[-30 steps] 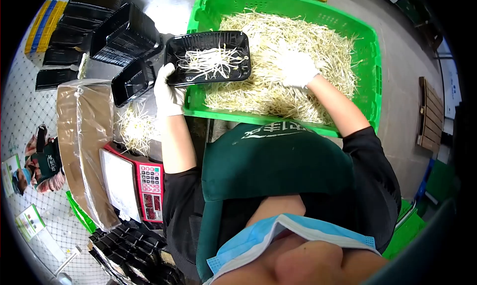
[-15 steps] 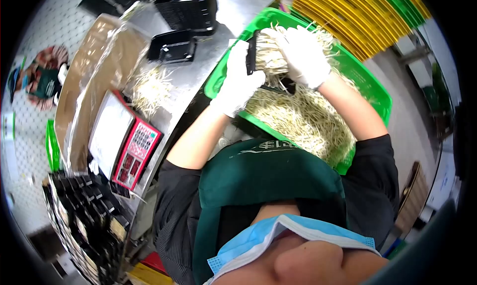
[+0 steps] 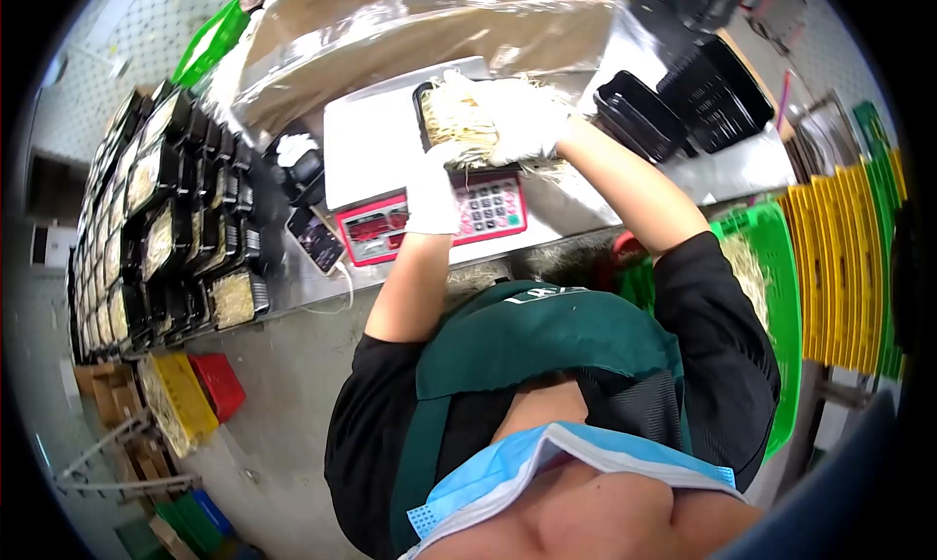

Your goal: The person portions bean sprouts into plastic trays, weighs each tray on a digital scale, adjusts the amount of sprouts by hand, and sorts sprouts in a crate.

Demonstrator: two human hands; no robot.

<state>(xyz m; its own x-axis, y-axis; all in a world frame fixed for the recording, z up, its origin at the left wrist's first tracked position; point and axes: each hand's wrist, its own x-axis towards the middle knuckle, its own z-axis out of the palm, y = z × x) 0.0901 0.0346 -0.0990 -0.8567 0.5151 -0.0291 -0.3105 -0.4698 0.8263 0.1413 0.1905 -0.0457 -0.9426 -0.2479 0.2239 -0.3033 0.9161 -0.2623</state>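
Both my gloved hands are at a black plastic tray (image 3: 422, 111) heaped with bean sprouts (image 3: 459, 119), over the right part of a weighing scale (image 3: 366, 150) with a red keypad panel. My left hand (image 3: 432, 191) grips the tray's near left edge, its wrist above the keypad. Across the tray's right end lies my right hand (image 3: 524, 121), closed over the sprouts and that side; its fingertips are partly hidden. Whether the tray touches the scale plate, I cannot tell.
Black trays (image 3: 639, 116) lie on the metal table to the right. Stacked filled trays (image 3: 161, 223) stand left, near a phone (image 3: 314, 240). A cardboard box (image 3: 322, 33) stands behind the scale. A green crate (image 3: 783, 267) and yellow crates (image 3: 835, 267) are at right.
My body has turned left from the green crate of sprouts to the table. Both hands have carried the filled tray from above the crate to the scale.
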